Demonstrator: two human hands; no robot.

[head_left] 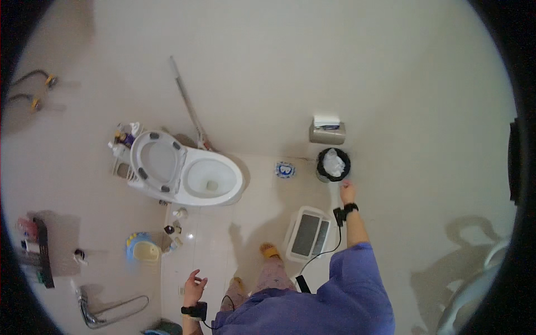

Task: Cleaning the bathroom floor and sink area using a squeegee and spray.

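My right hand [348, 194] reaches forward at the right, just beside the near edge of a waste bin [320, 172] lined with a black bag. Crumpled white paper [334, 163] lies in the bin. The fingers of this hand are drawn together, with a small pinkish patch at the tips; whether they hold anything is too small to make out. Low at the left, my left hand [194, 286] hangs in the air, its fingers apart and nothing in it. Each wrist wears a black band with a small box and a cable.
A white toilet [234, 180] stands left with its lid up. A white-and-grey step stool or scale [308, 233] lies near my feet, a blue-and-white pack [285, 170] near the wall. Above the bin hangs a tissue box [327, 134]. A shower handset [92, 318] is lower left.
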